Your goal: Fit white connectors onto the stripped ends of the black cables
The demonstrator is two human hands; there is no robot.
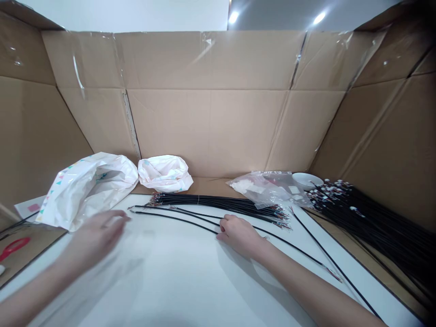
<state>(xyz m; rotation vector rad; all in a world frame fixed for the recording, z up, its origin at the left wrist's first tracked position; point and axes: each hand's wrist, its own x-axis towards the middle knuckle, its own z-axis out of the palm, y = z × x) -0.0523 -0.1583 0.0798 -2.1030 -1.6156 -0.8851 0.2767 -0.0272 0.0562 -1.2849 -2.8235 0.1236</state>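
Two hands are over the white table [170, 281]. What is each one doing?

The left hand [93, 238] hovers open, fingers stretched out and a little blurred, with nothing in it. The right hand [240, 235] sits low, its fingers lightly curled and narrow.

Is the right one holding anything?

Its fingertips [225, 222] touch the loose black cables [184, 225], but I can't tell whether they're pinching one or only resting there.

And the rest of the cables?

A tied bundle of black cables [218, 205] lies just beyond the loose ones, its thin wire ends fanned out. A much bigger heap of black cables [371, 222] sits on the cardboard sheets [211, 131] at the right, and a single black cable [334, 265] lies apart from the others near the table's right edge.

What's around them?

A clear plastic bag [262, 188] of white pieces sits behind the bundle, with a white dish [303, 180] just beside it. Two crumpled white plastic bags [91, 188] with coloured triangles lie to the left, and a red scissor handle [13, 249] rests on cardboard at the far left.
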